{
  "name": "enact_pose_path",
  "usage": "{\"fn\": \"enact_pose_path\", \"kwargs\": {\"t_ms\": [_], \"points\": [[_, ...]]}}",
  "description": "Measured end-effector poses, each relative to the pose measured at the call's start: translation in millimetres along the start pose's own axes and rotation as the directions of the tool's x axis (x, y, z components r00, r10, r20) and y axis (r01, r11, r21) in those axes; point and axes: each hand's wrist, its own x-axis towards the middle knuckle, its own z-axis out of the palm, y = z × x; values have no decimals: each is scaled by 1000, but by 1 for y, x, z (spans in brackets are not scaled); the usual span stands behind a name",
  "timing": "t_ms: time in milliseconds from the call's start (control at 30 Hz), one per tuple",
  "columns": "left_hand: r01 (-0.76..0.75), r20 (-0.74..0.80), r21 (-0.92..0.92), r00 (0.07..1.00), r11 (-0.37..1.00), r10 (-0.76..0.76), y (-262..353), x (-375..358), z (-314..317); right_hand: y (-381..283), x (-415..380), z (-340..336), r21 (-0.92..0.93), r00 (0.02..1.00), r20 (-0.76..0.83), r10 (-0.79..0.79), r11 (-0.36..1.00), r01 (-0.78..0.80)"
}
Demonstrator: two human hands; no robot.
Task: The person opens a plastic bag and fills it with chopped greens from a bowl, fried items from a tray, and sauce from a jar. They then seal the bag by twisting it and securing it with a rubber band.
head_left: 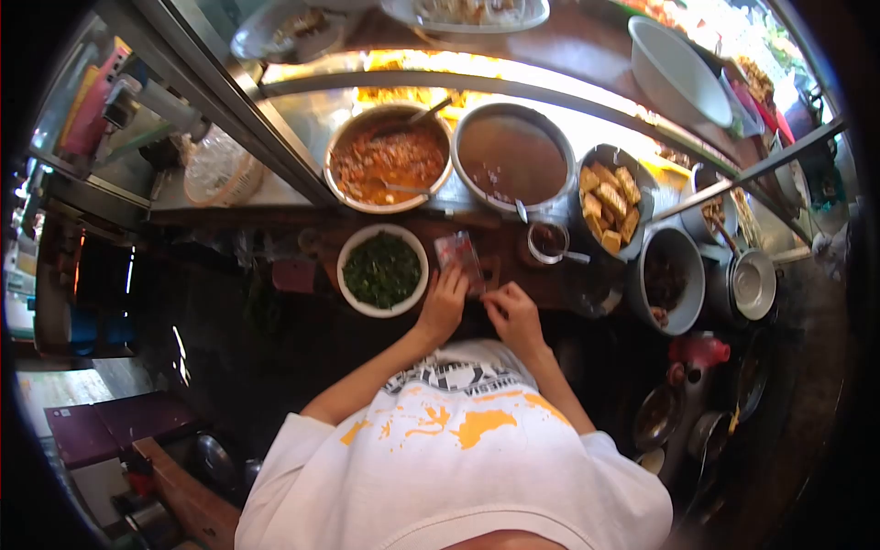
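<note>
A clear plastic packet with red print [458, 252] lies on the wooden board in front of me. My left hand [444, 301] rests on its near left part, fingers stretched flat over it. At the packet's near right corner, my right hand [515, 316] is closed in a pinch, apparently on the plastic edge; the exact grip is too small to make out. Left of the packet stands a white bowl of chopped green leaves [382, 268]. To the right is a small cup of dark sauce [548, 242] with a spoon in it.
Behind the board stand a pot of red stew [390, 158], a pot of brown sauce [512, 156] and a bowl of fried tempeh pieces [609, 203]. A grey basin [673, 284] sits to the right. A metal frame bar [513, 84] crosses above the pots.
</note>
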Motion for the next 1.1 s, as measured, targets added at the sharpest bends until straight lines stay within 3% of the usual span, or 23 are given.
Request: {"fn": "enact_pose_path", "kwargs": {"t_ms": [100, 167, 267, 400, 600, 700, 733, 833, 933, 967, 1033, 1100], "points": [[14, -132, -88, 991, 996, -25, -6, 2, 4, -6, 1, 3, -60, 993, 55, -107, 992, 110], [23, -218, -162, 974, 987, -58, 3, 8, -8, -7, 7, 8, -116, 958, 24, -287, 951, 288], [62, -229, -289, 965, 955, -131, 14, 16, -22, -16, 17, 8, -207, 945, 116, -305, 923, 323], [40, -256, -291, 959, 956, -118, 23, 22, -33, -8, 24, 8, -328, 946, 182, -268, 890, 315], [-25, -268, -316, 961, 949, -64, 34, 21, -50, -13, 35, -8, -243, 944, 77, -322, 912, 331], [-72, -283, -330, 959, 941, -25, 35, 17, -50, -16, 40, -8, -154, 961, -20, -274, 951, 268], [-75, -291, -351, 956, 933, -32, 32, 17, -43, -16, 40, -8, -93, 982, 19, -190, 977, 191], [-52, -361, -347, 929, 936, -82, 23, 14, -29, -25, 46, -16, -30, 959, 87, -268, 962, 272], [-43, -312, -317, 948, 947, -62, 11, 10, -13, -31, 50, -19, 57, 975, 121, -184, 982, 178], [-59, -297, -347, 954, 936, -50, 15, 10, -19, -20, 56, -18, -17, 966, 168, -196, 979, 201], [-105, -422, -402, 903, 909, -83, 16, 13, -2, -9, 70, -18, -52, 904, 174, -390, 913, 404], [-98, -442, -442, 888, 892, -122, 22, 15, -3, -15, 78, -17, -38, 880, 214, -423, 897, 440]]}}
